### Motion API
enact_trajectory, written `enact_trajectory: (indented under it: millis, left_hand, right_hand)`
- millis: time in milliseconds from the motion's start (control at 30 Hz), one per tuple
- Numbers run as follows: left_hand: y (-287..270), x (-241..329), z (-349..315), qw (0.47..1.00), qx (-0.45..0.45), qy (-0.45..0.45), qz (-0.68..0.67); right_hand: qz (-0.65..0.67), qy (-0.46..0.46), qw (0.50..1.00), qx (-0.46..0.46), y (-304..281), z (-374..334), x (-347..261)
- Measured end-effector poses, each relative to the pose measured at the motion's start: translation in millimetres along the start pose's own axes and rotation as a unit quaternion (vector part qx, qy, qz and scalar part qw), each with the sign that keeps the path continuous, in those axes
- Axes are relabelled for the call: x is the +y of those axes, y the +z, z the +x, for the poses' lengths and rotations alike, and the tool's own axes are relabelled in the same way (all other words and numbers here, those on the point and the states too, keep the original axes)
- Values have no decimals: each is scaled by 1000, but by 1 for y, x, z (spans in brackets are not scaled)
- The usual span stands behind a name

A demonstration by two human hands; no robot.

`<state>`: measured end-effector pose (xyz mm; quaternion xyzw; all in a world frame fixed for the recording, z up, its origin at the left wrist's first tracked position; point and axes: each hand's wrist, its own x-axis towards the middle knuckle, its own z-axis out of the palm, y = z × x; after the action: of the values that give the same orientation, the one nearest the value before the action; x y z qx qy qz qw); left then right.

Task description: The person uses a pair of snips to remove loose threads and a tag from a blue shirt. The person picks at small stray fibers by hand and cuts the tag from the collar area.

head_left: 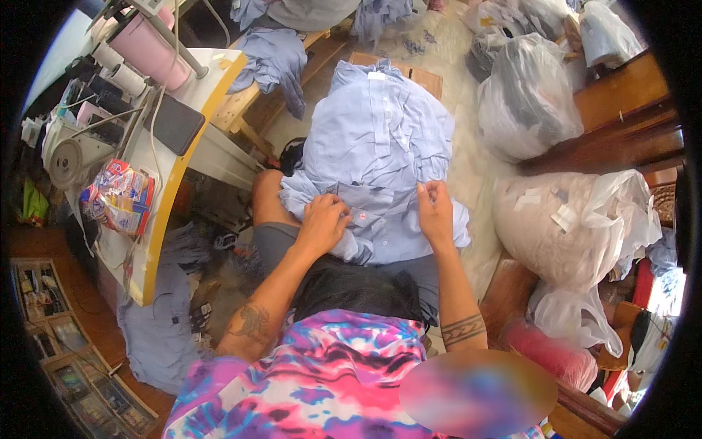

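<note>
A light blue button-up shirt [376,139] lies spread over my lap and out across the floor, collar at the far end. My left hand [322,222] pinches a fold of the shirt's near hem, close to a small pink dot on the fabric. My right hand [435,212] grips the same hem a little to the right, fingers closed on the cloth. Both forearms come in from the lower edge over my tie-dye top.
A sewing machine table [164,212] with a yellow edge stands at the left, carrying a dark phone [174,123] and a snack bag [118,196]. More blue garments [274,58] lie on a wooden bench behind. Several stuffed plastic bags [526,99] crowd the right side.
</note>
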<state>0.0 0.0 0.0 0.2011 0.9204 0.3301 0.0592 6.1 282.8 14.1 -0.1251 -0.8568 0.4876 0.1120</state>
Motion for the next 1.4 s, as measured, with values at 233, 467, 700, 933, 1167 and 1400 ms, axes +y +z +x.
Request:
enact_trajectory:
  millis: [233,467,700,933,1167,1400]
  left_hand:
    - [-49,15,34,973,-22,-3,-229]
    - [-59,20,93,953,-86,-11,-291]
    - [-19,8,132,934,-103,0,-342]
    - [-8,-2,155,942,-89,-5,-325]
    - [-5,-11,167,930,-99,-46,-351]
    - [1,-14,166,911,-103,-77,-391]
  right_hand:
    - [133,35,990,-41,-11,4,-16]
    - [103,8,992,-73,-5,42,-16]
    - [-95,-24,974,-203,3,61,-16]
    - [-22,-28,970,-241,10,102,-12]
    - [170,121,937,-280,25,118,0]
    - [87,90,921,-368,20,123,-3]
